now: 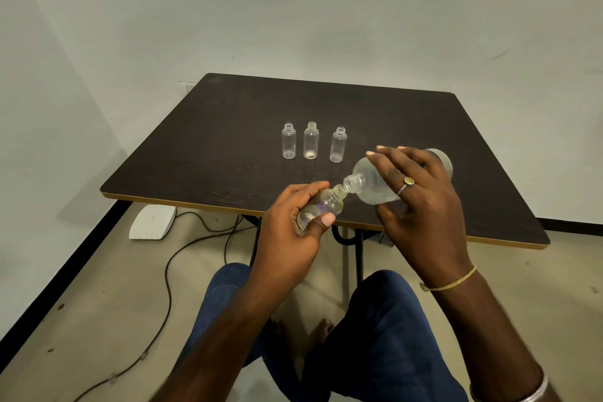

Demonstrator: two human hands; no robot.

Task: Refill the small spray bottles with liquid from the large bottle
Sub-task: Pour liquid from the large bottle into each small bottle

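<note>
Right hand (421, 192) tips clear large bottle (368, 181); left hand (293, 222) grips small bottle (321, 206).

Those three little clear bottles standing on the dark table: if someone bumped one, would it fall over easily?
Probably yes. Each small clear plastic bottle is tall and narrow and looks empty, so likely very light and tippy. Being round, a toppled one would probably roll across the smooth dark table. The thin plastic suggests it wouldn't break.

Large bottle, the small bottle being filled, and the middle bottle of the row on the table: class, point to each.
Large bottle (372, 183): head view, clear shoulder below the neck.
Small bottle (324, 206): head view, body between the fingers.
Middle bottle (311, 142): head view, upright body.
</note>
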